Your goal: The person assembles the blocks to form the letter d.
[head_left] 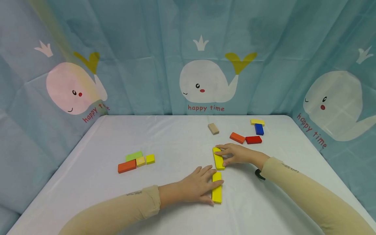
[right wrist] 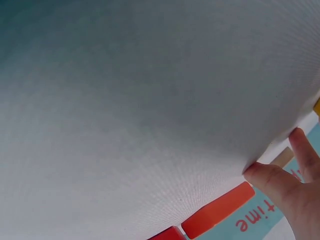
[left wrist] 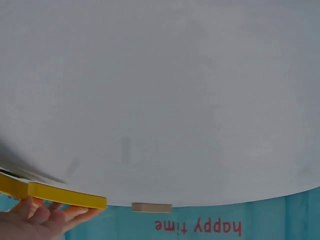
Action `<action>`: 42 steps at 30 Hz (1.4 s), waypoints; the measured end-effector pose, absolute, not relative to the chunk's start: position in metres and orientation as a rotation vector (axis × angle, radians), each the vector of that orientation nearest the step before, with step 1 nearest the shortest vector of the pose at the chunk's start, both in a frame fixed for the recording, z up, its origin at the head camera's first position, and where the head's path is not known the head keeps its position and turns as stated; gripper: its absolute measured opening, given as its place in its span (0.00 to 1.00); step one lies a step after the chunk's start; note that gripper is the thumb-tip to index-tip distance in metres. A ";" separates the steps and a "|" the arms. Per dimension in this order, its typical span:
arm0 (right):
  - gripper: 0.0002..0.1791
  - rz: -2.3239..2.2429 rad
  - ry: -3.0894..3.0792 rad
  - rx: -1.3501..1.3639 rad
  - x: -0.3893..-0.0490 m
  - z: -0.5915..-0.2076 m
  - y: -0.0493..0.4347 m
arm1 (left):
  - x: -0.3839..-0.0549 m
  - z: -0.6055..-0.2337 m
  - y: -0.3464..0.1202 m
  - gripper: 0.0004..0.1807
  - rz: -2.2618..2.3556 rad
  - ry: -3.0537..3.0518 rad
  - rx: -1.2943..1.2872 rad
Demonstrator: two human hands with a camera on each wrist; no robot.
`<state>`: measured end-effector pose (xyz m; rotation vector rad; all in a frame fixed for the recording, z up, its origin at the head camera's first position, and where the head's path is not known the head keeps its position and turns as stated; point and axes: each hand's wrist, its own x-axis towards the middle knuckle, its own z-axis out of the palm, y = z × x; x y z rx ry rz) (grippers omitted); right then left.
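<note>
Two long yellow blocks lie nearly end to end on the white table, a narrow gap between them in the head view. My left hand (head_left: 196, 185) holds the near yellow block (head_left: 217, 192), index finger across to its right side and thumb by its left side. At the far yellow block (head_left: 217, 160), my right hand (head_left: 239, 154) has its thumb on the right side and fingers reaching over to the left edge. In the left wrist view, fingers (left wrist: 37, 220) are beside the yellow blocks. The right wrist view shows the right thumb and a finger (right wrist: 305, 155) spread apart.
Left on the table (head_left: 97, 143) are an orange-red block (head_left: 127, 166), a green block (head_left: 133, 156) and small yellowish blocks (head_left: 150, 159). Farther back lie a tan block (head_left: 213, 128), orange block (head_left: 237, 137), red block (head_left: 253, 140), blue block (head_left: 259, 129) and yellow block (head_left: 257, 122).
</note>
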<state>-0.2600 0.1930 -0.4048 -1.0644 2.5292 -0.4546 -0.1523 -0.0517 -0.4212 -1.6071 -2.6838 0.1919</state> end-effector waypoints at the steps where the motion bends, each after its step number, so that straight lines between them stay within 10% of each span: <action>1: 0.35 -0.454 2.530 -1.061 -0.260 -0.405 0.193 | -0.151 -0.421 -0.050 0.40 0.195 -2.708 -1.598; 42: 0.35 -0.537 2.503 -1.066 -0.253 -0.407 0.193 | -0.142 -0.420 -0.037 0.30 0.328 -2.610 -1.540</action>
